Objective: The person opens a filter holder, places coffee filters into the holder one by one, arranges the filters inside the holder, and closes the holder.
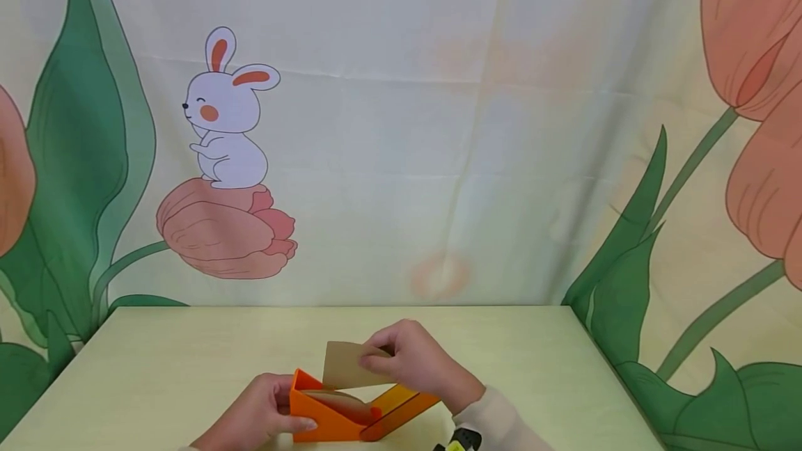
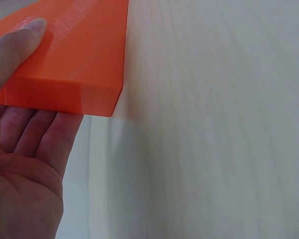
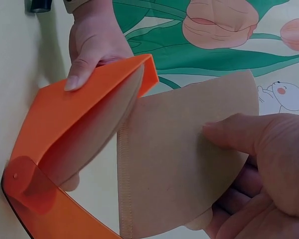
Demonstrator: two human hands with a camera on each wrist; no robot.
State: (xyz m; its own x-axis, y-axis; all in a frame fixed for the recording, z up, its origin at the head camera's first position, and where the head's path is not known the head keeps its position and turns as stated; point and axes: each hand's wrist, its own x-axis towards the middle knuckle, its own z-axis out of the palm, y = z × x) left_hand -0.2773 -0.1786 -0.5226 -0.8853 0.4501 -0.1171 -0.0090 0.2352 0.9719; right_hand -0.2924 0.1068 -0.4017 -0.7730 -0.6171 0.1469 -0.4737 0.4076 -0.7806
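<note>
My left hand [image 1: 253, 415] grips the back end of an orange coffee filter holder [image 1: 326, 429], thumb on its side wall and fingers behind the end, as the left wrist view also shows. A hinged lid [image 1: 404, 415] is swung out toward the right. Inside the holder stand brown paper filters [image 3: 102, 137], their curved edges showing at the opening. My right hand [image 1: 413, 360] pinches one brown coffee filter [image 3: 169, 159] between thumb and fingers. That filter hangs outside the holder, just above and behind it in the head view, with its crimped seam [image 3: 124, 184] facing the holder.
The holder is near the front of a pale wood-grain table [image 1: 188, 346]. Behind the table hangs a cloth backdrop [image 1: 388, 179] printed with a rabbit and tulips. A black and yellow device [image 1: 462, 439] is by the right sleeve [image 1: 495, 423].
</note>
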